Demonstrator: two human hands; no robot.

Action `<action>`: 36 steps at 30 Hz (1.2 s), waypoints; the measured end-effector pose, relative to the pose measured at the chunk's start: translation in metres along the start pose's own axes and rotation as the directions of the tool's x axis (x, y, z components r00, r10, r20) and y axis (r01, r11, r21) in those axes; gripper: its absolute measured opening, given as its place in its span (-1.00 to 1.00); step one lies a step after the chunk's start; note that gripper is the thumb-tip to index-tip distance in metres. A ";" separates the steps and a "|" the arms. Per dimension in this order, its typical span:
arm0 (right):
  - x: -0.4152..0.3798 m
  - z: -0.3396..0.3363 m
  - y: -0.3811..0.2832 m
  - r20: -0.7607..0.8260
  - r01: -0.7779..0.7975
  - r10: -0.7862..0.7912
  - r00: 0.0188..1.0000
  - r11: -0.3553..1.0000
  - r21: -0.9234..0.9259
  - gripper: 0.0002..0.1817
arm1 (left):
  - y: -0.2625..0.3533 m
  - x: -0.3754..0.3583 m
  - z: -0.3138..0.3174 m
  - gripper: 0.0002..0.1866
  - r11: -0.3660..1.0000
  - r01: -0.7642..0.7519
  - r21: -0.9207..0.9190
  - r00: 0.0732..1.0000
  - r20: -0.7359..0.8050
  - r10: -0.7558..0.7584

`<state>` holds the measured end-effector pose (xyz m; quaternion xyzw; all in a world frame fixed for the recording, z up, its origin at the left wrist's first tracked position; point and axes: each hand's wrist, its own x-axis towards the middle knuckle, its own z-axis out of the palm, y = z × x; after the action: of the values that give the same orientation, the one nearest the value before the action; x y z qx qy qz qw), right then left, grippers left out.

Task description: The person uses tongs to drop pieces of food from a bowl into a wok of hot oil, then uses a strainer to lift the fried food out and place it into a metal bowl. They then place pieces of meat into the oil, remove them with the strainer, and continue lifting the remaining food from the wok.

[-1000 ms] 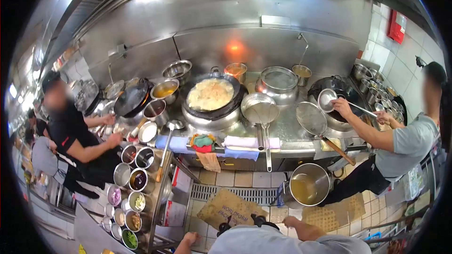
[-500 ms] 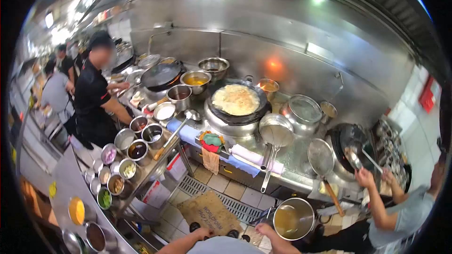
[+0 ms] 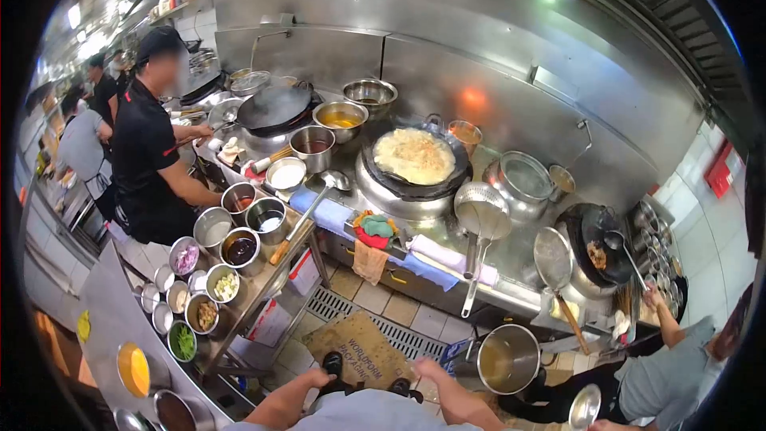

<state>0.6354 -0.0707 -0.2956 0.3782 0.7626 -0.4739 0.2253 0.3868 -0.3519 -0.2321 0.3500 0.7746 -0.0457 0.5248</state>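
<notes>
My left hand [image 3: 317,377] hangs low in front of my body above the floor mat, apart from the work surfaces. My right hand [image 3: 429,369] is also low, near a steel pot [image 3: 482,369] of yellowish liquid. The fingers of both hands are mostly turned away, and I make out nothing held. Ahead on the stove stands a wok [image 3: 427,190] filled with pale yellow, partly browned food [image 3: 413,156]. In front of it lie a perforated strainer [image 3: 481,206], a rolled white cloth [image 3: 451,261] and a pile of coloured cloths [image 3: 375,227].
Left, a steel cart [image 3: 254,291] bears several ingredient tins and a ladle [image 3: 294,235]. A co-worker in black [image 3: 148,144] works at another wok [image 3: 275,108]. Right, a co-worker in grey [image 3: 666,367] has a ladle [image 3: 626,259] in a wok [image 3: 586,223]. A mat [image 3: 355,347] lies underfoot.
My view has shifted slightly. My left hand has moved a little left and up. The right co-worker has brought a metal bowl from the wok down to the lower right; the ladle stays over the wok.
</notes>
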 end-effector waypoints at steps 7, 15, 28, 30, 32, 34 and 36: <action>-0.022 -0.013 -0.089 -0.375 0.174 0.140 0.917 0.703 0.689 -0.76 | -0.064 0.026 -0.080 -0.62 0.986 -0.156 0.064 0.911 -0.376 0.169; -0.034 0.177 -0.052 -0.083 0.002 -0.020 0.996 0.978 -0.209 -0.78 | -0.114 0.042 -0.129 -0.67 0.895 -0.194 0.402 0.921 -0.240 0.307; -0.098 0.155 -0.072 -0.357 0.060 0.260 0.897 0.730 0.681 -0.74 | -0.055 -0.023 -0.029 -0.61 0.865 -0.476 0.162 0.853 -0.153 0.498; -0.113 0.155 -0.033 -0.487 0.146 0.040 0.872 0.930 0.336 -0.77 | -0.112 0.027 -0.001 -0.62 0.701 -0.685 0.196 0.721 0.044 0.692; -0.126 0.161 -0.001 -0.422 -0.201 0.188 0.887 0.979 0.012 -0.79 | -0.122 0.011 -0.013 -0.64 0.803 -0.509 0.309 0.842 -0.015 0.540; -0.140 0.176 0.023 -0.290 -0.382 0.418 0.861 0.908 0.174 -0.73 | -0.159 0.027 -0.020 -0.65 0.847 -0.294 0.444 0.920 -0.110 0.377; -0.157 0.193 0.024 -0.245 -0.364 0.424 0.872 0.895 0.258 -0.72 | -0.218 0.079 -0.018 -0.65 0.804 -0.258 0.535 0.898 -0.174 0.404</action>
<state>0.7479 -0.2935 -0.2848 0.6136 0.6413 -0.4314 0.1615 0.2278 -0.4684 -0.3554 0.6071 0.7283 -0.1013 0.3013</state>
